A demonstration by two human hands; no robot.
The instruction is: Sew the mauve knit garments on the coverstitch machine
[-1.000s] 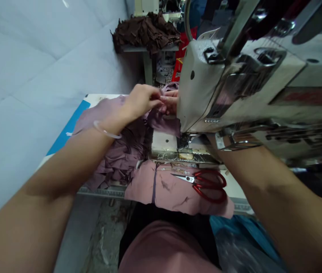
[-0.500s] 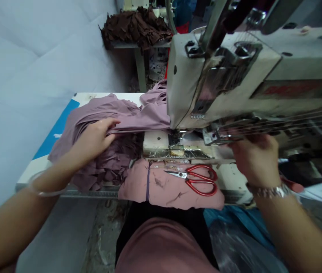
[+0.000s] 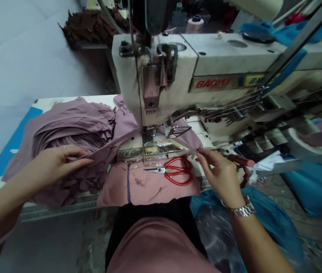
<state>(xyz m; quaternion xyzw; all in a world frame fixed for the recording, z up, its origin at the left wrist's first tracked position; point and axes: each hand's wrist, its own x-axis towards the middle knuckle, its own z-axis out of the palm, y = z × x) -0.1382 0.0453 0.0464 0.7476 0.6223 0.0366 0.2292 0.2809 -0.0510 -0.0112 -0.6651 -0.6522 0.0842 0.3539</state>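
A mauve fabric piece [image 3: 121, 138] runs under the presser foot of the sewing machine [image 3: 161, 79], its front edge stretched between my hands. My left hand [image 3: 67, 161] pinches that edge left of the needle area, over a heap of mauve cut pieces [image 3: 72, 117]. On the right of the foot, my right hand [image 3: 218, 170] pinches the fabric's other end between thumb and fingers. Red-handled scissors [image 3: 175, 171] lie on a pink padded cloth [image 3: 149, 189] at the table's front edge. The fabric directly beneath the foot is partly hidden by the machine head.
Behind on the left, brown fabric scraps [image 3: 95, 26] are heaped on another table. Several threads run along the machine's right side. A blue bag [image 3: 317, 182] lies at the right, and clear plastic [image 3: 218, 235] is beside my lap. A thread cone [image 3: 194, 25] stands behind the machine.
My view has swung right. My right hand has come out from beside the machine's foot towards me, gripping the fabric edge. My left hand has lowered, and the fabric now slants down to it.
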